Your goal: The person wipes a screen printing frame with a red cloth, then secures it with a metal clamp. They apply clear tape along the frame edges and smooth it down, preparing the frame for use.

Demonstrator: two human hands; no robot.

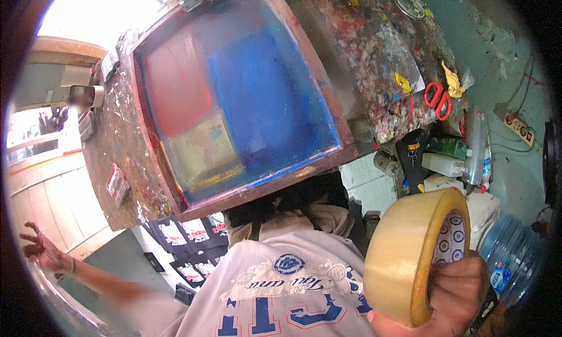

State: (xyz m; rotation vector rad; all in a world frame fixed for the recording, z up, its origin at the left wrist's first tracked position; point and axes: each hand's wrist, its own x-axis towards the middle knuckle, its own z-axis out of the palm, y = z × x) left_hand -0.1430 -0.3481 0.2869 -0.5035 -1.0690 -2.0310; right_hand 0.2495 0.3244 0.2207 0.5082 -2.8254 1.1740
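And here, at the near right, a roll of tape (pixel 401 255) is held up large in front of the body by the right hand (pixel 456 293): the fingers are curled into its core, the thumb is pressed below its outer side, and the roll is gripped clear of the table (pixel 120 146). Over at the near left, the left hand (pixel 44 252) is held out wide, its fingers loosely spread and slightly bent, with nothing seen to be grasped.

Now to the centre, where a wooden frame (pixel 269 187) is laid on the paint-spattered table, its mesh (pixel 263 91) stained blue on the right, red at the far left and olive at the near left. A metal hinge (pixel 191 1) is seen at its far edge. To the right, scissors (pixel 433 96) with red handles are placed near the table's edge, just beside a crumpled yellow scrap (pixel 452 81). Farther right, a power strip (pixel 519 130) is seen, and nearer, a big blue water bottle (pixel 518 249) is partly hidden behind the right hand.
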